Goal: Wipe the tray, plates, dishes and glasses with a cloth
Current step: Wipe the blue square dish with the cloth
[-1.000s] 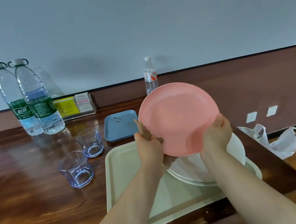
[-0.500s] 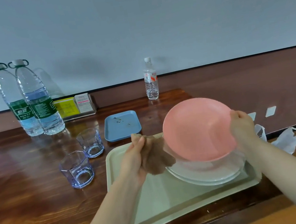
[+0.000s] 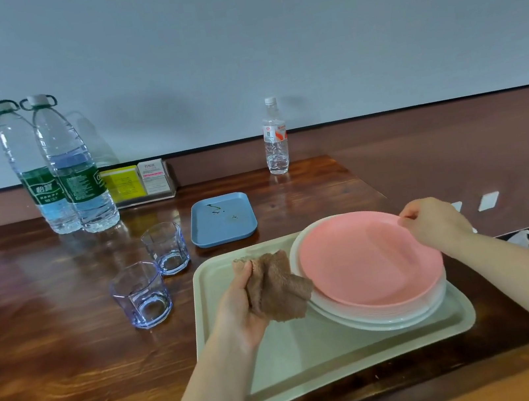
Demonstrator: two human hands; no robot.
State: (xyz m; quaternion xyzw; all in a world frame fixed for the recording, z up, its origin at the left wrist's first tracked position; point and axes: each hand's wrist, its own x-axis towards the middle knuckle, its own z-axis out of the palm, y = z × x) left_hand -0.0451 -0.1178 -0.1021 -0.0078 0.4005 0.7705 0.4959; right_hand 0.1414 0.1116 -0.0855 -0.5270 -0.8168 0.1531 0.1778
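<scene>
Head view, quick rundown:
Pink plate: round, smooth matte plastic, face up on top of a stack of white plates, tilted a bit with the far rim higher. Round, so no real long axis.
Tray: beige plastic rectangle with rounded corners and a raised lip, long side running along the desk's near edge, close to its near right corner. The plate stack fills its right half.
Right hand: fingers curled, pinching the pink plate's far right rim.
Left hand: over the tray's left half, fingers wrapped round a bunched brown cloth. Fuzzy terry look, and it hangs against the stack's left edge.
Glasses: two clear bluish faceted tumblers, upright on the desk left of the tray, the near glass and the far glass just beside each other.
Blue dish: small rounded rectangle behind the tray's far edge, dark smears on it.
Bottles: two big water bottles at the desk's far left, a small bottle at the far edge.
</scene>
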